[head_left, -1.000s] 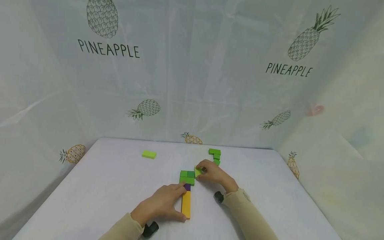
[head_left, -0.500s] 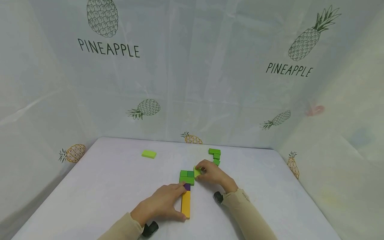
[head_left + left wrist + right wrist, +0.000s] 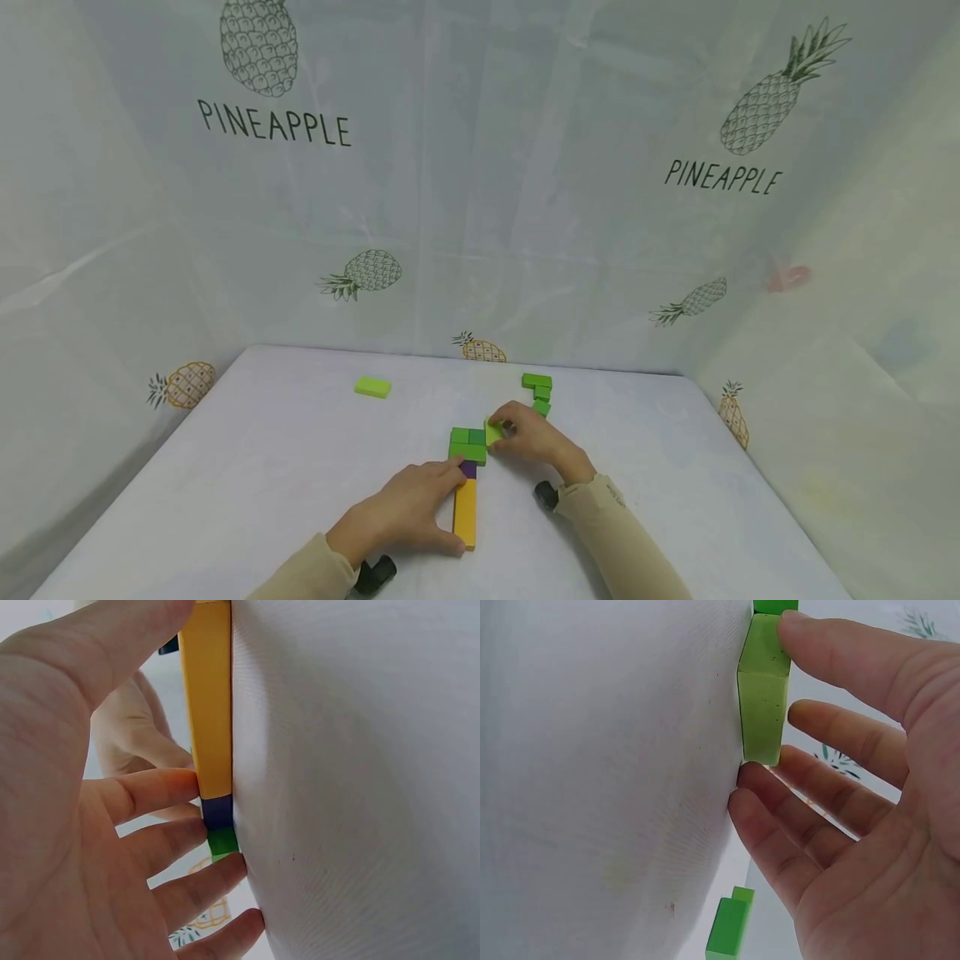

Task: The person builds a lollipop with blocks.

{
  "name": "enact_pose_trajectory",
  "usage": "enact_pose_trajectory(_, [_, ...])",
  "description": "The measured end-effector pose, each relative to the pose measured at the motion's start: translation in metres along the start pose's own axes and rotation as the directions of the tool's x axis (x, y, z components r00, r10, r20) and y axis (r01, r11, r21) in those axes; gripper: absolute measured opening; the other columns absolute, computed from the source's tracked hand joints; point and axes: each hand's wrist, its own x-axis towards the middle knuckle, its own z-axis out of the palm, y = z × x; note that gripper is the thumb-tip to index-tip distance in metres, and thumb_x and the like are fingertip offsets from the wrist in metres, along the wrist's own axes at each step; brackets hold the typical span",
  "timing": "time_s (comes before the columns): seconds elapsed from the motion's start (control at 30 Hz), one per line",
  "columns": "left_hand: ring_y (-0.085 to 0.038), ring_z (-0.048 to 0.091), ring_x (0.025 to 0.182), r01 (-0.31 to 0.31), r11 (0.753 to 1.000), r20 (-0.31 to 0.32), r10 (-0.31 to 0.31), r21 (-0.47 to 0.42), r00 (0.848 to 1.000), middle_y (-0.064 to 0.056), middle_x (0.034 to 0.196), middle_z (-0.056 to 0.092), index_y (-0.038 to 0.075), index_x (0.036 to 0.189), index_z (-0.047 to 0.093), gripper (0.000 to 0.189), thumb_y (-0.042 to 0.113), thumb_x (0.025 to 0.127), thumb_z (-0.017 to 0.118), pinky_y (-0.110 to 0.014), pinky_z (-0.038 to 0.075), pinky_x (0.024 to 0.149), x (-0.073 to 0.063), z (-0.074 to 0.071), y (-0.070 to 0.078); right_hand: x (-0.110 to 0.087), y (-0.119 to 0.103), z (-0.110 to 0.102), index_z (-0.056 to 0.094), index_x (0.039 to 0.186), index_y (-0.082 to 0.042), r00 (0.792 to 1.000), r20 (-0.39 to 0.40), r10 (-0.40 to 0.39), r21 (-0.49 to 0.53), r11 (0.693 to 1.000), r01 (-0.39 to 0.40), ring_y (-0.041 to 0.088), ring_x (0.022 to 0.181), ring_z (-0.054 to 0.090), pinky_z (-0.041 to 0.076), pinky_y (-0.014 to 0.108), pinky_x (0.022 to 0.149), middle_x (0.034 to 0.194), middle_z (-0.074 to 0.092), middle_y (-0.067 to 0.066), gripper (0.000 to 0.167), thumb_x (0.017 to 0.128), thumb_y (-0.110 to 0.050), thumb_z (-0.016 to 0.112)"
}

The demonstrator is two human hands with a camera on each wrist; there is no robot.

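Right hand [image 3: 528, 433] pinches a lime-green rectangular block [image 3: 492, 434] between thumb and fingertips, lower centre of the frame, just beside a compact cluster of green blocks [image 3: 468, 452]. Below, the left hand [image 3: 412, 503], fingers spread, touches a long yellow rectangular block [image 3: 466, 515] on the white tabletop [image 3: 262, 467].
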Motion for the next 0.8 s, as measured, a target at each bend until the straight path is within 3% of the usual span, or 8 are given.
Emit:
enact_pose_trajectory(0.23, [-0.025,0.041,0.132,-0.001,1.0,-0.004,0.001,0.007,1.0,-0.005,0.151,0.036,0.023,0.138,0.046,0.094,0.08,0.064,0.063,-0.049,0.037,0.105,0.0004,0.0008,-0.002,0.0002,0.0009,0.0003,0.061,0.121,-0.013,1.0,-0.001,0.028,0.013,1.0,-0.028,0.02,0.105,0.054,0.047,0.039,0.092,0.119,0.057,0.001,0.046,0.08,-0.025,0.077])
enact_pose_trajectory(0.8, [-0.027,0.04,0.133,0.015,1.0,0.002,-0.015,0.0,1.0,-0.007,0.152,0.034,0.021,0.139,0.044,0.1,0.081,0.062,0.062,-0.05,0.036,0.105,0.0006,0.0,-0.0026,-0.0025,-0.0026,-0.0016,0.064,0.117,-0.009,1.0,0.001,-0.031,0.012,0.999,0.031,0.023,0.105,0.055,0.047,0.041,0.092,0.117,0.059,0.004,0.04,0.081,-0.022,0.077])
